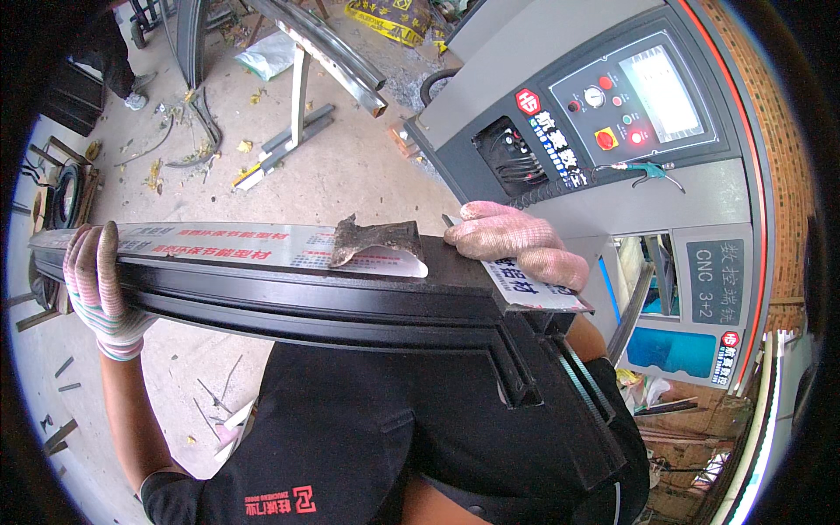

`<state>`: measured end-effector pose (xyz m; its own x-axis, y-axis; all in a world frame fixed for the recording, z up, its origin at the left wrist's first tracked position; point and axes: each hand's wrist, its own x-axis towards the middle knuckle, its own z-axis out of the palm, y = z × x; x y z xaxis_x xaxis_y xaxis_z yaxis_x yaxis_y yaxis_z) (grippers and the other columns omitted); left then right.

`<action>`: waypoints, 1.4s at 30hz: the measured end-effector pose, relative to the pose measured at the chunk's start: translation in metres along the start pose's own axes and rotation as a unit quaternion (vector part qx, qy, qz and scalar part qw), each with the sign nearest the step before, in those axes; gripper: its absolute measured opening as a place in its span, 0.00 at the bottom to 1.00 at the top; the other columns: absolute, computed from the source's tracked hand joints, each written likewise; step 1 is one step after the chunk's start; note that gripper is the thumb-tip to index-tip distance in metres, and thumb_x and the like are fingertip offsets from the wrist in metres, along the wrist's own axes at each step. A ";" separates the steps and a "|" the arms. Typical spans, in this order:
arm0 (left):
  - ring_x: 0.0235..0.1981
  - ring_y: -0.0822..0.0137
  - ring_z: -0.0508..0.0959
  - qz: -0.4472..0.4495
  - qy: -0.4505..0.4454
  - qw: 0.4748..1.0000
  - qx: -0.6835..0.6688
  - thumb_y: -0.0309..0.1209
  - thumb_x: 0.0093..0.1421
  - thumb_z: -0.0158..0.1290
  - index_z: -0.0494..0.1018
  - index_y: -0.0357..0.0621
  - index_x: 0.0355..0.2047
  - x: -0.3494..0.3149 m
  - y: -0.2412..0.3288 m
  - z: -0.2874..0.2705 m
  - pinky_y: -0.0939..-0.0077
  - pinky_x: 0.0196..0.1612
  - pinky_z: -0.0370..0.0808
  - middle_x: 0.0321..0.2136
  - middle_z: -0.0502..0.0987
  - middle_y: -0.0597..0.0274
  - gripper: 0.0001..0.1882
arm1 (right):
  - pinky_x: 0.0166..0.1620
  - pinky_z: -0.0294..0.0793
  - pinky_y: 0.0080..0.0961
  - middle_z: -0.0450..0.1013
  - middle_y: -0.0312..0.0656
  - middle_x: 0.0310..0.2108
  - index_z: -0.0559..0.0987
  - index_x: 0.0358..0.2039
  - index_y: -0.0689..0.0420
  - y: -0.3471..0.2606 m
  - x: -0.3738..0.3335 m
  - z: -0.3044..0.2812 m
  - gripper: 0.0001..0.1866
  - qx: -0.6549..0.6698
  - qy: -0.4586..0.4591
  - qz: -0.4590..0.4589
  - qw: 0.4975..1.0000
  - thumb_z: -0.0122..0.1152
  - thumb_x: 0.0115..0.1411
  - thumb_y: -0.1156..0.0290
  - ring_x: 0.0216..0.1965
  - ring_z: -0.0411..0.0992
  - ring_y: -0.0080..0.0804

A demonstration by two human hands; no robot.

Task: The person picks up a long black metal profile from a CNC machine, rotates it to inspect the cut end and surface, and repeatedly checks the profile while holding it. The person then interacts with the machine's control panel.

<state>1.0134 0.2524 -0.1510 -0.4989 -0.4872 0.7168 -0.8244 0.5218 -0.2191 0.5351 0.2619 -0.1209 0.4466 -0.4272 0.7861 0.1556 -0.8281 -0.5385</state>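
Note:
A black aluminium profile frame (306, 297) lies across in front of my chest, with a mitred corner at its right end and a second leg running down beside my body. My left hand (101, 289), in a striped knit glove, wraps around its left part. Printed protective film (210, 245) covers the upper face; a torn, dirty flap of film (382, 248) curls up near the middle. My right hand (521, 245), in a pinkish glove, is closed just above the corner, over another film piece (534, 289). A thin, dark pointed tip (450, 220) sticks out from its fingers; the rest is hidden.
A grey machine with a control panel (634, 96) stands at the right, with a teal air blow gun (649, 172) on its front. Metal profiles (328, 52) rest on a stand ahead. Scraps litter the floor. A person's shoe (136, 101) shows far left.

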 end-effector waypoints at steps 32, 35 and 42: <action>0.48 0.45 0.78 0.004 -0.060 0.998 -0.033 0.35 0.39 0.67 0.73 0.37 0.60 0.023 0.025 -0.005 0.49 0.56 0.73 0.45 0.77 0.48 0.43 | 0.61 0.70 0.60 0.77 0.61 0.47 0.70 0.55 0.57 -0.015 -0.013 0.005 0.20 0.029 0.109 0.070 0.991 0.64 0.66 0.67 0.50 0.78 0.52; 0.48 0.46 0.78 -0.005 -0.085 0.995 -0.052 0.32 0.38 0.64 0.73 0.38 0.61 0.026 0.027 -0.005 0.50 0.56 0.73 0.45 0.78 0.48 0.43 | 0.61 0.72 0.55 0.76 0.60 0.48 0.69 0.58 0.56 -0.016 -0.018 -0.006 0.34 0.042 0.063 0.131 0.989 0.76 0.56 0.62 0.51 0.77 0.48; 0.50 0.45 0.77 -0.030 -0.146 0.984 -0.099 0.36 0.38 0.61 0.72 0.40 0.63 0.029 0.033 -0.001 0.53 0.57 0.72 0.48 0.77 0.48 0.45 | 0.63 0.78 0.47 0.75 0.60 0.54 0.70 0.62 0.66 -0.016 -0.037 -0.036 0.41 0.286 0.133 0.383 0.869 0.78 0.53 0.59 0.53 0.79 0.50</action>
<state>0.9716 0.2558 -0.1367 -0.5300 -0.6867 0.4975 -0.8013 0.5976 -0.0287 0.4843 0.2774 -0.1303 0.4040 -0.9050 0.1333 0.3488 0.0177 -0.9370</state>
